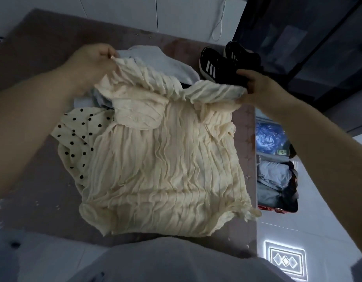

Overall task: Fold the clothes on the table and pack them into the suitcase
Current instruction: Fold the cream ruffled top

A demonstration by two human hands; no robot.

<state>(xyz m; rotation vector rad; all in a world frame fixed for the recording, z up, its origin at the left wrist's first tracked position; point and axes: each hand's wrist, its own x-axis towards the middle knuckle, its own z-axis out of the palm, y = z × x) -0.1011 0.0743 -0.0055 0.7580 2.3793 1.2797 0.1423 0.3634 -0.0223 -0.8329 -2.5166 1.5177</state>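
Folding step, not far along. Cream crinkly top point(165, 169) spread on the desk point(53, 210), near edge close to the body, far edge lifted. Left hand point(92, 60) pinching the far left corner with curled fingers. Right hand point(257, 88) pinching the far right corner the same way. Both corners held up a little off the desk.

Under the top and off to the left, a dotted cream cloth point(78, 135). Behind it, a pale blue cloth point(155, 60) and a pair of black sneakers point(216, 66). Down on the floor to the right, the open suitcase point(273, 209), maybe with folded blue and grey clothes already inside, hard to tell in the blur.

Next, most likely: bring the lifted edge toward the body to lay the top in half. Keep both corners level to stop the thin cloth bunching. Press flat, fold again, then carry over to the suitcase.
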